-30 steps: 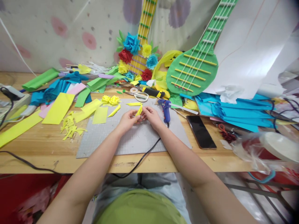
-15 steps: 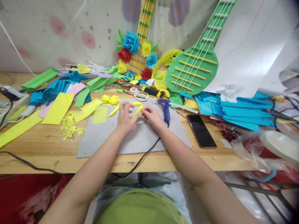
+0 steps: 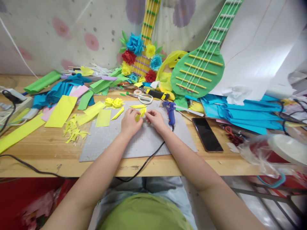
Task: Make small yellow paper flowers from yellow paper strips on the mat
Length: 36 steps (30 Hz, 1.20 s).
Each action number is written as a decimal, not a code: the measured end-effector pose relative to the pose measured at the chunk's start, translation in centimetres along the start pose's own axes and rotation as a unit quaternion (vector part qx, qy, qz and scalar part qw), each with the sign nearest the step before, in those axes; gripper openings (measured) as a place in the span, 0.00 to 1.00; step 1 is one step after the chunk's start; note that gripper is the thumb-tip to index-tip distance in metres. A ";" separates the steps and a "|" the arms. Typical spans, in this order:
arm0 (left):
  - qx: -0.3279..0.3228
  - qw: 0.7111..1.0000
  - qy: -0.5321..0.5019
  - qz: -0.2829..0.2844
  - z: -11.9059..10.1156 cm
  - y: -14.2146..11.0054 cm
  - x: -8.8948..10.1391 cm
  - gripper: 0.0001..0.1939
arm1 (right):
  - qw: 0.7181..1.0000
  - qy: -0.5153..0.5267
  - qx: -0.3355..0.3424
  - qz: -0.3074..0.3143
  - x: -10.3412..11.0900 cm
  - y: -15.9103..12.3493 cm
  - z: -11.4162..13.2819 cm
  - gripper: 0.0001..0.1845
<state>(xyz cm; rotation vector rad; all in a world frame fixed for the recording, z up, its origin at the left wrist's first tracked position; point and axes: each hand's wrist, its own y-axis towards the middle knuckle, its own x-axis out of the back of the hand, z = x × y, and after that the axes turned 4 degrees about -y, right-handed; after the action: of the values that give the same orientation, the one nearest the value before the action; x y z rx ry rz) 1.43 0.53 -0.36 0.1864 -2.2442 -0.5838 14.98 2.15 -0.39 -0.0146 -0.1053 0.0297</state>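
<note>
Between my hands is a small piece of yellow crepe paper (image 3: 143, 111), partly hidden by fingers. My left hand (image 3: 131, 122) grips it from the left, with the fingers curled. On its other edge, my right hand (image 3: 154, 118) pinches the paper between thumb and forefinger. Both hands are over the grey cutting mat (image 3: 100, 147). Just beyond them lie narrow folded yellow strips (image 3: 138, 106), and another folded yellow strip (image 3: 117, 113) is left of my left hand. Two yellow paper flowers (image 3: 114, 102) sit at the mat's back left edge.
A blue glue gun (image 3: 171, 114) stands right of my hands, its black cord (image 3: 153, 155) crossing the mat. Scissors (image 3: 145, 99) lie behind. A phone (image 3: 207, 134) is at right. Green (image 3: 198, 73) and yellow (image 3: 146, 28) paper instruments lean at the back; yellow scraps (image 3: 74, 130) lie left.
The yellow piece in my hands has gone from a narrow folded strip to a wider, opened shape. My left fingers have curled in closer around it.
</note>
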 end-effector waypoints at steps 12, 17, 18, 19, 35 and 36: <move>0.140 0.974 -0.177 0.018 0.7 0.4 -0.8 0.05 | 0.998 0.037 -0.007 0.054 -0.2 -0.1 0.0 0.15; 0.140 0.964 -0.228 -0.003 1.5 0.3 -1.2 0.06 | 0.997 0.046 -0.018 0.051 -0.2 -0.2 0.2 0.14; 0.141 0.960 -0.240 -0.002 1.6 0.3 -1.2 0.06 | 0.998 0.045 -0.017 0.049 -0.2 -0.2 0.2 0.13; 0.144 0.957 -0.251 0.001 1.6 0.3 -1.2 0.06 | 0.998 0.042 -0.014 0.047 -0.3 -0.2 0.2 0.13; 0.153 0.956 -0.249 0.032 0.3 0.2 -0.1 0.06 | 0.997 -0.055 0.039 0.029 -0.3 -0.3 0.0 0.12; 0.154 0.957 -0.244 0.027 0.3 0.2 -0.1 0.06 | 0.997 -0.066 0.044 0.022 -0.3 -0.2 -0.1 0.11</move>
<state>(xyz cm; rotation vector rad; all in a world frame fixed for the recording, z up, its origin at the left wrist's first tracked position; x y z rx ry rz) 1.31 0.81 -0.47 0.1465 -2.8068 -0.2619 14.73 1.89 -0.53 0.0724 -0.2347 0.0790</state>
